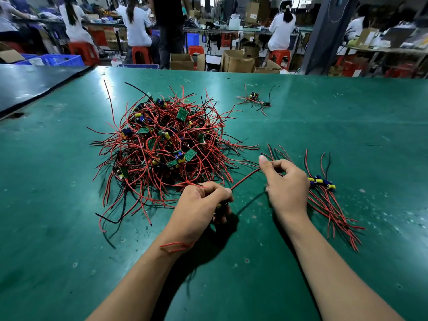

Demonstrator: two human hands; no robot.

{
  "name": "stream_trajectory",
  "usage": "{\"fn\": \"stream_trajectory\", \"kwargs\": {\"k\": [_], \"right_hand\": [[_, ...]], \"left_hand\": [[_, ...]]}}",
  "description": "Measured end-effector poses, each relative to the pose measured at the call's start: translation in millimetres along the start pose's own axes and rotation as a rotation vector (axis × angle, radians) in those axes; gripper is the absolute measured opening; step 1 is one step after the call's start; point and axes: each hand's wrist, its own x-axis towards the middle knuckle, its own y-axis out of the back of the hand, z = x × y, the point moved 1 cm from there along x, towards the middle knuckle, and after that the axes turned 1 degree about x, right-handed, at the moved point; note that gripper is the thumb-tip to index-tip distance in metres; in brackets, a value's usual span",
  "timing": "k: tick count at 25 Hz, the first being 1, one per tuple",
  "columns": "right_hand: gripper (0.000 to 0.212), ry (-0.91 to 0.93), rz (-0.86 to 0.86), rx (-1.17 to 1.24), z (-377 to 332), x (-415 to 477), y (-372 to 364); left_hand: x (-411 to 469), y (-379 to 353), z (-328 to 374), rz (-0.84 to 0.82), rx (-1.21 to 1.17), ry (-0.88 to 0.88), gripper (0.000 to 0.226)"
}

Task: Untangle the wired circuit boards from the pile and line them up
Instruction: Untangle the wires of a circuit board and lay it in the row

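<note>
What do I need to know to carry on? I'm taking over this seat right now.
Left hand: fingers curled round one end of a red wire; what else is in the fist is hidden.
Right hand: pinches the same wire's other end, stretched above the green table.
Done: a few boards lie in a row right of that hand, wires trailing toward you.
Left: the big tangled pile in the middle, and a small cluster apart at the far side. A loose red strand lies over the left wrist.
</note>
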Motion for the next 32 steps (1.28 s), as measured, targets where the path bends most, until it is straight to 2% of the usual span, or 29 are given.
{"fn": "stream_trajectory", "kwargs": {"k": [2, 4, 7, 9, 11, 14, 15, 18, 20, 23, 26, 29, 32], "right_hand": [[0.038, -0.182, -0.091, 0.225, -1, 0, 2], [0.053, -0.284, -0.204, 0.378, -3, -3, 2], [0.079, -0.284, -0.36, 0.348, -8, -8, -5], [0.071, -0.298, -0.427, 0.303, -10, -12, -9], [0.047, -0.255, -0.473, 0.247, -11, -16, -7], [0.012, 0.015, -0.561, -0.02, -11, -22, -3], [0.008, 0.073, -0.602, -0.064, -12, -25, -3], [0.008, 0.083, -0.721, -0.024, -20, -32, -3], [0.022, 0.046, -0.761, 0.072, -25, -37, -3], [0.029, 0.007, -0.685, 0.259, -30, -40, -9], [0.024, -0.127, -0.661, 0.539, -34, -42, -18], [0.024, -0.381, -0.755, 0.781, -36, -37, -12], [0.035, -0.525, -0.883, 0.725, -32, -31, -3]], "left_hand": [[-1, 0, 0, -0.007, -0.02, 0.002, 0.024], [0, 0, 1, -0.015, -0.069, 0.018, 0.028], [0, 0, 3, -0.034, -0.164, 0.061, 0.023], [-1, 1, 4, -0.07, -0.21, 0.08, 0.017], [-3, 1, 4, -0.115, -0.254, 0.079, 0.015], [-3, -2, 5, -0.094, -0.296, 0.012, 0.017], [-3, -2, 5, -0.067, -0.306, -0.009, 0.02], [-3, -1, 8, -0.001, -0.33, -0.061, 0.018], [-3, 1, 10, 0.018, -0.398, -0.059, 0.022], [-4, 4, 12, 0.08, -0.399, -0.084, 0.025], [-4, 6, 13, 0.103, -0.387, -0.098, 0.035], [-3, 6, 11, 0.037, -0.366, -0.072, 0.042], [-1, 4, 9, -0.04, -0.41, 0.036, 0.026]]}}
